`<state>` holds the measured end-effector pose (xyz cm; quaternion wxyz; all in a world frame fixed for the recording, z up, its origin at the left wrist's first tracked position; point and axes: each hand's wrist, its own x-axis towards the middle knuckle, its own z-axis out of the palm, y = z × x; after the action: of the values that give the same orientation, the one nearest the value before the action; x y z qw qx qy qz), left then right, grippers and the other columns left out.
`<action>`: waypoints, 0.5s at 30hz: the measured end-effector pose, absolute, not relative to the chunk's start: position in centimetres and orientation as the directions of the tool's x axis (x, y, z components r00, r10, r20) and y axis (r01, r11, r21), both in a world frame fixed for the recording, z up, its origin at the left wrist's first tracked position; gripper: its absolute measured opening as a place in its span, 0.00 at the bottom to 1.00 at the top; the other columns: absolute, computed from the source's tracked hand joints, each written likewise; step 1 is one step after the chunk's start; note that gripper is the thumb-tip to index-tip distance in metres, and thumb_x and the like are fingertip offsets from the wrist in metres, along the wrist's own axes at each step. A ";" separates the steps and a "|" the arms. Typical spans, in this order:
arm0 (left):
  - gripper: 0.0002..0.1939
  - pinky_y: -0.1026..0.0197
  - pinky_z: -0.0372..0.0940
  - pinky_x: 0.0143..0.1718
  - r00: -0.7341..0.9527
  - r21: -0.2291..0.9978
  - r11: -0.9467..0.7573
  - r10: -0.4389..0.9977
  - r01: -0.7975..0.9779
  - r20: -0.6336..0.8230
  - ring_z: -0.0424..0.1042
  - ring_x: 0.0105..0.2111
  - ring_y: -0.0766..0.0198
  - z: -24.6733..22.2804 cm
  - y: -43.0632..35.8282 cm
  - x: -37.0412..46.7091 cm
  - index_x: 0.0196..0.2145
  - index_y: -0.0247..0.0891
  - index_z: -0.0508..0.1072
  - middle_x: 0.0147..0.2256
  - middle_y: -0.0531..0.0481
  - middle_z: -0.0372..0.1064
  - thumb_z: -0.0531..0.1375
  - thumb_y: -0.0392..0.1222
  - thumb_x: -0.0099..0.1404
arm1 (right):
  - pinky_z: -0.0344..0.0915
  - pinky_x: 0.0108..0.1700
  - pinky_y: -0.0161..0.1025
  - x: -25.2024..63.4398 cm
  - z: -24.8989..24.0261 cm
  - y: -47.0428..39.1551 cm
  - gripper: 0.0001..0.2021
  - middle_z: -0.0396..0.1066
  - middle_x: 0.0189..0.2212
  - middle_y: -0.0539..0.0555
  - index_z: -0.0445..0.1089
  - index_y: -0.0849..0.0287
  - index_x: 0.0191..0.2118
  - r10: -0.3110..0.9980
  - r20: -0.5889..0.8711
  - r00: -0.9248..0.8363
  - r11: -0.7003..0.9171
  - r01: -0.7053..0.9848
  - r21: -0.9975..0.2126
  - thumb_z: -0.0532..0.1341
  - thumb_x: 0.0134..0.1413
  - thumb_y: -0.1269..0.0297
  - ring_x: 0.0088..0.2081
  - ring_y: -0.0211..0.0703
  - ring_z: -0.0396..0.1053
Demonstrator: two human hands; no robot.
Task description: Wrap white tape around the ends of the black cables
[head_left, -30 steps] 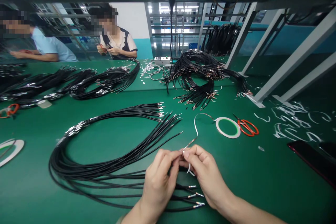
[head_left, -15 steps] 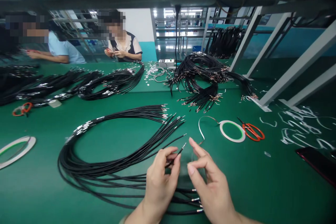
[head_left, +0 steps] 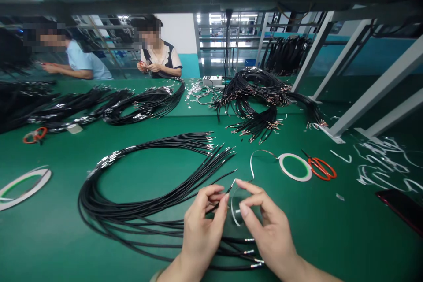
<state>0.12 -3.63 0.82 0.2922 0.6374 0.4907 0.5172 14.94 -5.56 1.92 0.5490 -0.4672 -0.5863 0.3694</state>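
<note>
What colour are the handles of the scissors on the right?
The scissors' handles are orange-red, in the head view.

One head-worn view; looks forward and down over the green table [head_left: 132, 168]; hands close.

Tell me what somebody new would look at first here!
Probably the big loop of black cables curving across the green table. Then the left hand, pinching one cable near its tip, with the right hand close beside it. Over on the right, the bright orange-handled scissors pop out next to a flat white-and-green roll.
</note>
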 end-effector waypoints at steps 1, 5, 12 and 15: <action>0.11 0.65 0.71 0.32 0.004 0.837 -0.403 0.902 0.370 0.432 0.74 0.31 0.66 0.8 -3.6 0.2 0.41 0.40 0.68 0.32 0.52 0.72 0.60 0.34 0.61 | 0.56 0.56 0.55 14.9 2.0 -5.5 0.03 0.67 0.53 0.59 0.69 0.55 0.33 0.975 0.210 0.073 0.206 0.058 -0.977 0.59 0.57 0.66 0.55 0.54 0.63; 0.13 0.67 0.69 0.30 0.135 0.688 -0.561 0.810 0.460 0.571 0.72 0.30 0.67 0.9 -3.6 0.2 0.42 0.40 0.67 0.32 0.52 0.71 0.59 0.28 0.60 | 0.61 0.52 0.46 14.7 2.4 -5.1 0.06 0.70 0.49 0.59 0.69 0.57 0.31 0.999 -0.020 0.038 -0.011 -0.211 -0.977 0.60 0.57 0.61 0.49 0.50 0.68; 0.14 0.66 0.68 0.31 0.278 0.545 -0.618 0.766 0.567 0.579 0.72 0.29 0.66 1.2 -3.7 0.0 0.45 0.40 0.67 0.33 0.50 0.73 0.57 0.29 0.62 | 0.62 0.39 0.37 14.8 3.1 -4.8 0.07 0.73 0.30 0.50 0.67 0.58 0.28 0.994 -0.110 -0.002 -0.103 -0.351 -0.931 0.61 0.56 0.64 0.33 0.40 0.68; 0.14 0.66 0.68 0.32 0.298 0.518 -0.615 0.767 0.594 0.569 0.72 0.29 0.66 1.3 -3.7 -0.1 0.44 0.40 0.68 0.32 0.50 0.73 0.58 0.29 0.62 | 0.61 0.37 0.35 14.8 3.2 -4.8 0.07 0.71 0.27 0.48 0.67 0.57 0.28 0.991 -0.130 -0.012 -0.125 -0.364 -0.923 0.61 0.56 0.64 0.29 0.37 0.64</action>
<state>-0.06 -3.71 1.26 0.1046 0.7988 0.4260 0.4117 14.84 -4.76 3.18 0.5533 -0.4332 -0.3623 0.6123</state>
